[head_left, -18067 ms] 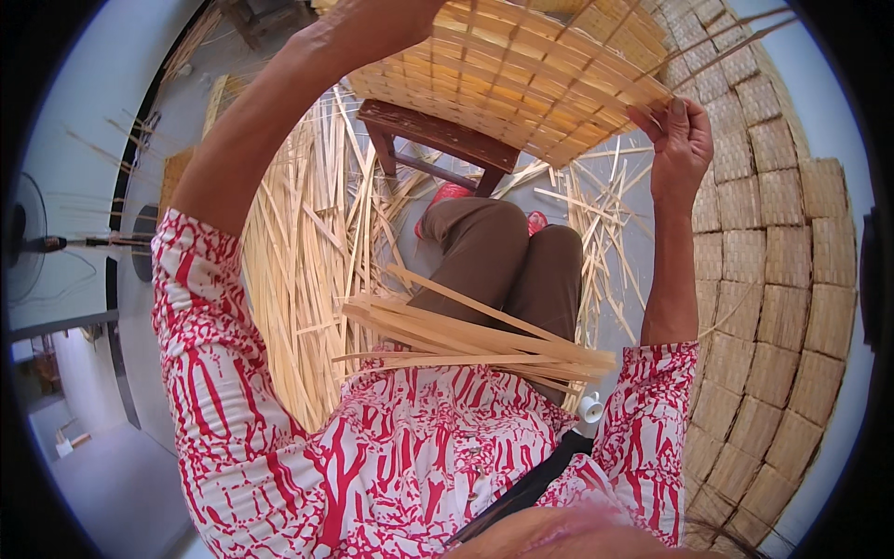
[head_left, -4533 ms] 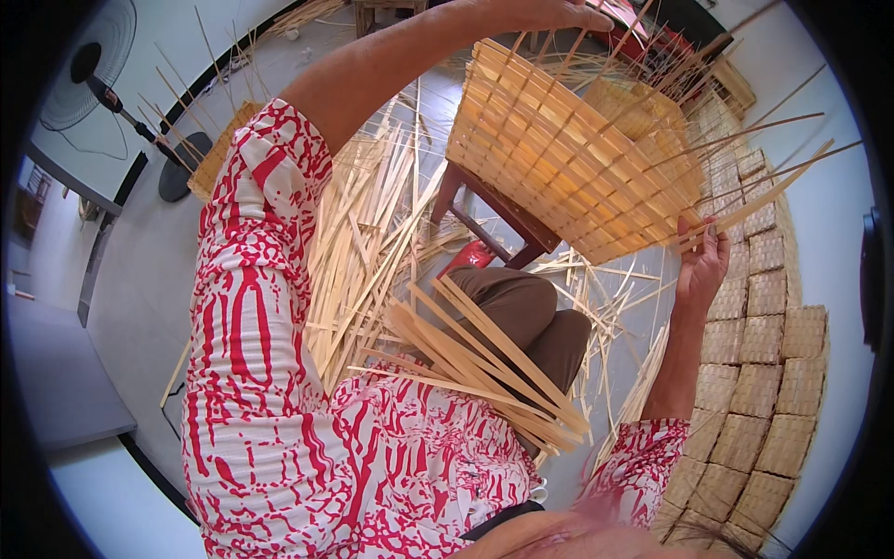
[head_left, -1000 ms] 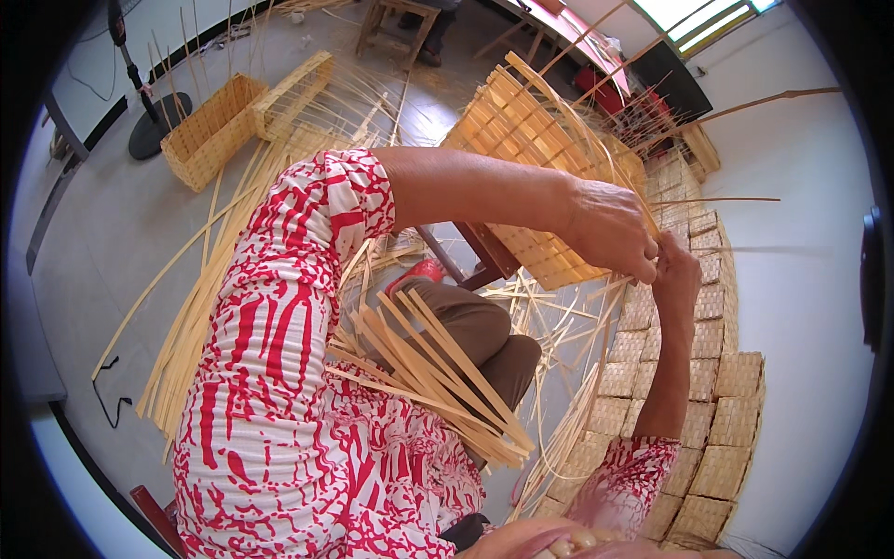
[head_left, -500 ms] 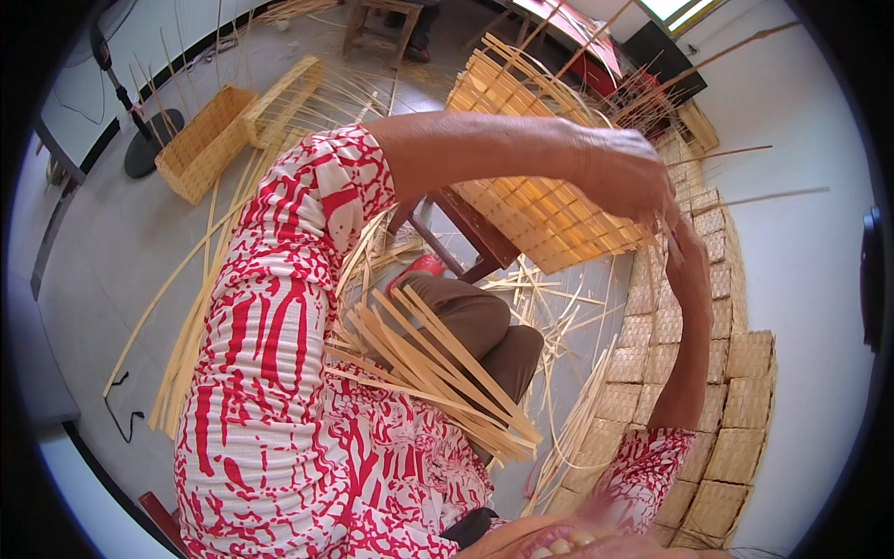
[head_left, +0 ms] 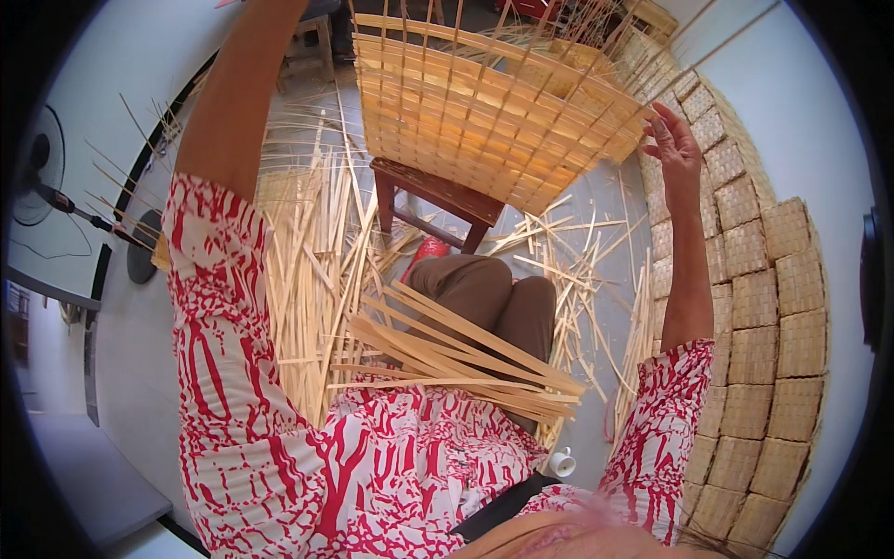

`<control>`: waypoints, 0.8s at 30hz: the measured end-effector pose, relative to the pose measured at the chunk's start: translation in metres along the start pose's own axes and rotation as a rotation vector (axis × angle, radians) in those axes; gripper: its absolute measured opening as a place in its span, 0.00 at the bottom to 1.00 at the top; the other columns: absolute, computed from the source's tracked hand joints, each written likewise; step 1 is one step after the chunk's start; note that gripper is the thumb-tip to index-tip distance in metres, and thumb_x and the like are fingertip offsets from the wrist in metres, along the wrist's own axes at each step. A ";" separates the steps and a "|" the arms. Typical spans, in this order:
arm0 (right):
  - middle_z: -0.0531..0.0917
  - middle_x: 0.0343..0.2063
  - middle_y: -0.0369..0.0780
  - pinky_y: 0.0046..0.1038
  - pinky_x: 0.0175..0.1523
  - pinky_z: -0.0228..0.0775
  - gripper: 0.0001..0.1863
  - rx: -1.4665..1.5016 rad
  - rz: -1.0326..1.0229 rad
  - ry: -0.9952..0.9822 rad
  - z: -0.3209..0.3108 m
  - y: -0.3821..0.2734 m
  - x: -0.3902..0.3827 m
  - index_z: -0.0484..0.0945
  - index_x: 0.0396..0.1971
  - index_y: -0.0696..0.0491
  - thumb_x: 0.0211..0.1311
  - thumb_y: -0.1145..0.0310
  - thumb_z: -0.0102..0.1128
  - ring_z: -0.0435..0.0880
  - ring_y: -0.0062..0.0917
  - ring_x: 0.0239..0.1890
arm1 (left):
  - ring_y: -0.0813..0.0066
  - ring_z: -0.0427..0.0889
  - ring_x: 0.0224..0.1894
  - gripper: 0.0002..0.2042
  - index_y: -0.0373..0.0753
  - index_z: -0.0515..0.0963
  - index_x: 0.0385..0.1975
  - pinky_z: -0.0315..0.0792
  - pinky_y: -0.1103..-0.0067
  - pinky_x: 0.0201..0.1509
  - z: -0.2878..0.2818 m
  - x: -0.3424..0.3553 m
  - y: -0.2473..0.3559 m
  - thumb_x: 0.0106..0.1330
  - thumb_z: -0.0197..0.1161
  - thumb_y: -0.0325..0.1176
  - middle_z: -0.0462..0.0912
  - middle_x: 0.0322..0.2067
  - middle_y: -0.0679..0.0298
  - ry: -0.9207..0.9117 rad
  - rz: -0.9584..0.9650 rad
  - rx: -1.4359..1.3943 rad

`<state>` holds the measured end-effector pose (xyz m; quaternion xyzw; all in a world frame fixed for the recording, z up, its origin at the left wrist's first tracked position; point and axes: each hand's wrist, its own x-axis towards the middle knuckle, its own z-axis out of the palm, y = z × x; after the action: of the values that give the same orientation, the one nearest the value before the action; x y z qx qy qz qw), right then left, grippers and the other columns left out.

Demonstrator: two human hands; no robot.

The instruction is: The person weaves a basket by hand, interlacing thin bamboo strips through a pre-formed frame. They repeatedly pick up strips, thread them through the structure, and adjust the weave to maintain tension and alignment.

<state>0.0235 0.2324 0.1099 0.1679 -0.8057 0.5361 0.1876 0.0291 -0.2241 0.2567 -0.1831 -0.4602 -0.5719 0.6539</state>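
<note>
In front of me a half-woven basket (head_left: pixel 438 112) of pale flat strips rests on a dark red wooden stool (head_left: pixel 438 186), its upright stakes sticking up. At its right corner is my right hand (head_left: pixel 678 149), fingers bent and apart, with nothing visibly gripped; whether they touch the basket's edge I cannot tell. My left forearm reaches up past the basket's left side, and the hand is beyond the top of the picture. A bundle of flat pale strips (head_left: pixel 466 349) lies across my lap.
Long loose strips (head_left: pixel 312 279) cover the floor to the left, with scraps below the basket. Stacked woven pieces (head_left: pixel 754 307) line the right wall. A white mug (head_left: pixel 562 462) stands near my right side. A fan (head_left: pixel 42 172) is at the far left.
My left arm has swung from across the basket to its left and upward, away from my right hand. My right hand has separated from it and stays at the right corner. The view has shifted.
</note>
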 end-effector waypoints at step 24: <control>0.86 0.43 0.36 0.21 0.39 0.80 0.10 0.123 0.148 0.112 0.021 0.001 -0.017 0.80 0.44 0.50 0.73 0.62 0.55 0.82 0.15 0.44 | 0.50 0.85 0.34 0.06 0.37 0.81 0.28 0.77 0.62 0.41 0.001 -0.127 -0.032 0.59 0.58 0.30 0.83 0.26 0.49 -1.263 0.077 0.716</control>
<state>0.0347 0.2147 0.0934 0.0891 -0.7697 0.6056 0.1814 0.0090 -0.1587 0.1444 -0.2692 -0.9022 -0.1481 0.3028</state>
